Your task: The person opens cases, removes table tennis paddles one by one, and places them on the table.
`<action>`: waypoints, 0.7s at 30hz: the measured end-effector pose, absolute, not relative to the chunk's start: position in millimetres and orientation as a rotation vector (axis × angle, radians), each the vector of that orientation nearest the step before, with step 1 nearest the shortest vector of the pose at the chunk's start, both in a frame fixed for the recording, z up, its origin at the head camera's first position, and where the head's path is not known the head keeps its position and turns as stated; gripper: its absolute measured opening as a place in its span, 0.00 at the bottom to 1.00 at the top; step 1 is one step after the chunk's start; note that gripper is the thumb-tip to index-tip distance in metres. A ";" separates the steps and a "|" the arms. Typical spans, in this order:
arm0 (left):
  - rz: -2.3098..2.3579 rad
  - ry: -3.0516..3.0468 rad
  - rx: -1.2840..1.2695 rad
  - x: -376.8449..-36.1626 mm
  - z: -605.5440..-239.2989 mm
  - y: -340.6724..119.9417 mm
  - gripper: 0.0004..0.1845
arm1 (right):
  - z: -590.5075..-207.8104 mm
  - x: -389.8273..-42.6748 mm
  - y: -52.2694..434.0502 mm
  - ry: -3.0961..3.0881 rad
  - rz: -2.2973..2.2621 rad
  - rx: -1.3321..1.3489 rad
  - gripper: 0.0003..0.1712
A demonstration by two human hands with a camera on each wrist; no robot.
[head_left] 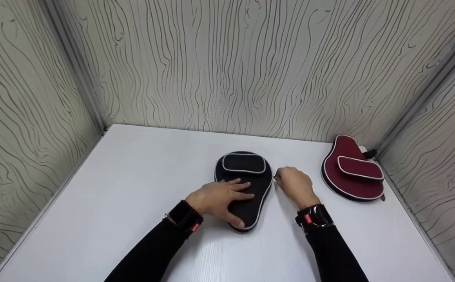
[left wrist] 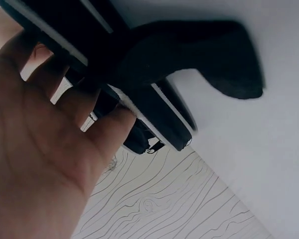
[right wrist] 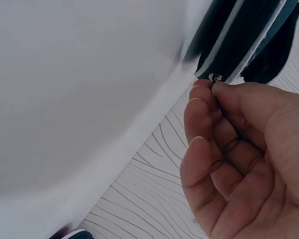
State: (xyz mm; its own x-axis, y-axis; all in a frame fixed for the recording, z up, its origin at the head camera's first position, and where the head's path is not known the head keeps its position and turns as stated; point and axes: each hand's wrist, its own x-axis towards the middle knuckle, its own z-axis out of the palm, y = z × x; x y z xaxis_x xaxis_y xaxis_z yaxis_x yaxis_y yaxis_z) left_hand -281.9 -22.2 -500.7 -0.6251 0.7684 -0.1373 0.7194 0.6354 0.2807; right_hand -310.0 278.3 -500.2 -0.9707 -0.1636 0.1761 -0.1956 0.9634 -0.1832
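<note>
A black paddle-shaped case (head_left: 247,184) with pale piping and a small raised pocket lies flat on the white table, its narrow end toward me. Across its lower half my left hand (head_left: 223,197) rests with spread fingers. In the left wrist view a dark strap (left wrist: 199,50) sticks out from the side of the case. On the case's right edge my right hand (head_left: 294,184) pinches a small metal zipper pull (right wrist: 215,78) between thumb and forefinger, clearest in the right wrist view; its other fingers are curled.
A dark red case (head_left: 352,178) of the same shape lies at the table's right edge, by the wall. Wood-grain patterned panels (head_left: 211,78) stand behind and at both sides of the white table (head_left: 133,176).
</note>
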 end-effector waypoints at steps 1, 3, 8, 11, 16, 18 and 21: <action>0.293 2.621 1.204 -282.3 -501.4 -22.1 0.49 | -499.8 -309.7 277.5 -2.956 0.301 0.274 0.11; 0.294 2.637 1.191 -282.9 -502.1 -22.2 0.49 | -499.3 -309.4 276.1 -2.958 0.305 0.279 0.11; 0.297 2.675 1.166 -283.5 -503.1 -23.1 0.49 | -499.5 -308.1 272.6 -2.956 0.305 0.299 0.10; 0.312 2.688 1.150 -283.9 -503.9 -23.7 0.49 | -499.7 -307.5 270.3 -2.952 0.301 0.312 0.09; 0.319 2.718 1.141 -286.2 -505.8 -25.2 0.50 | -501.0 -307.2 267.1 -2.948 0.297 0.338 0.09; 0.320 2.730 1.143 -287.4 -506.6 -26.1 0.50 | -501.9 -307.5 265.8 -2.949 0.302 0.349 0.09; 0.337 2.738 1.132 -288.9 -507.4 -27.4 0.49 | -502.3 -307.3 263.8 -2.951 0.305 0.364 0.08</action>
